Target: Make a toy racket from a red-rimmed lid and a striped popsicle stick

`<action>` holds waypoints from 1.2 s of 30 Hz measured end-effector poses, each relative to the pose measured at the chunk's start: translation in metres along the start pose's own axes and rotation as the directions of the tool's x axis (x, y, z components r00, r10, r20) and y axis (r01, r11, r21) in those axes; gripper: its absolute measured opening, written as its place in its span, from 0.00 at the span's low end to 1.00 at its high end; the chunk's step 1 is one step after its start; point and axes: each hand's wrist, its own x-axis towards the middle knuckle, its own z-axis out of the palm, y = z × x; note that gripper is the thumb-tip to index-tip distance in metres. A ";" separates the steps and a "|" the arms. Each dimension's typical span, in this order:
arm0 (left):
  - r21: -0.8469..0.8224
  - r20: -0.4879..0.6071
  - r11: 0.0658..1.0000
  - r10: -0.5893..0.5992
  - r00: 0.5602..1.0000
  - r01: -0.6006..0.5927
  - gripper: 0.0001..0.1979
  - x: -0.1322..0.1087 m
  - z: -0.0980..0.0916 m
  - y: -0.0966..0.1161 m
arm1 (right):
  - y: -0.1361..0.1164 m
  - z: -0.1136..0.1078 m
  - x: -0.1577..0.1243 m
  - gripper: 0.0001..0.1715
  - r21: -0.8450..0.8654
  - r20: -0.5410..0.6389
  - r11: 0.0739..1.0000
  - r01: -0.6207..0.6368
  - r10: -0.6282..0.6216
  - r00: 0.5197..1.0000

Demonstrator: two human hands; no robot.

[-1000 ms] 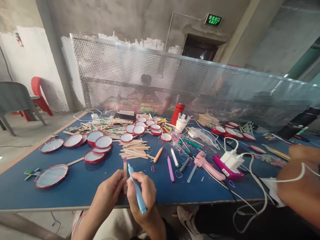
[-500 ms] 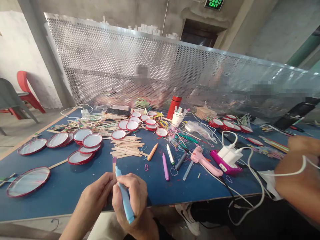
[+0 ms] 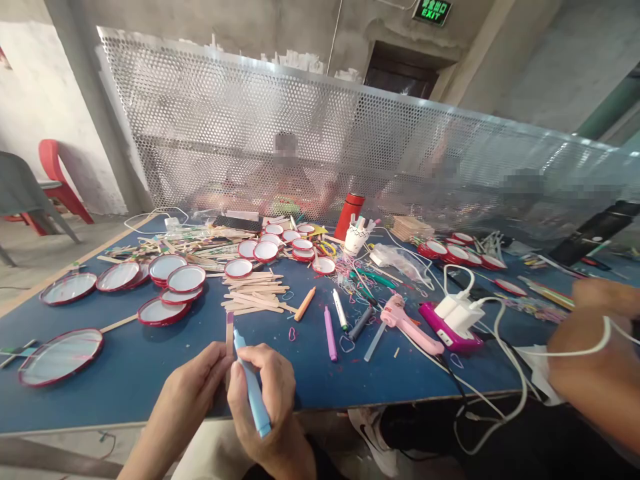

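Between the fingers of my left hand (image 3: 203, 377) is a wooden craft stick (image 3: 229, 335), held upright near the table's front edge, its far end coloured purple. My right hand (image 3: 267, 393) grips a light blue marker (image 3: 254, 393), tip pointing away from me and close beside the stick. Whether the tip touches the wood I cannot tell. Past my hands lies a pile of plain craft sticks (image 3: 254, 293). To its right are an orange marker (image 3: 305, 305), a purple marker (image 3: 331, 335) and a white marker (image 3: 340, 309).
Red-rimmed white discs (image 3: 165, 311) lie in groups at left and back. A pink glue gun (image 3: 410, 325) and a magenta power strip (image 3: 450, 330) with cables are to the right. Another person's arm (image 3: 593, 360) rests at far right. A red bottle (image 3: 350, 217) stands near the perforated screen (image 3: 225, 120).
The blue marker's tip has shifted slightly to the right of the stick, with my right hand. My left hand still holds the stick. The whole view has shifted a little.
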 end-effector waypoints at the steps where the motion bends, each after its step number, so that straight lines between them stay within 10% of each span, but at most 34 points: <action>1: 0.001 0.015 1.000 0.004 1.000 -0.004 0.18 0.000 0.000 -0.001 | 0.000 0.000 0.000 0.08 -0.002 0.000 1.000 0.001 -0.001 1.000; 36: -0.029 -0.046 0.996 0.085 0.995 -0.086 0.13 -0.011 0.010 0.007 | 0.013 -0.001 -0.011 0.09 0.033 0.051 0.999 -0.004 0.003 0.999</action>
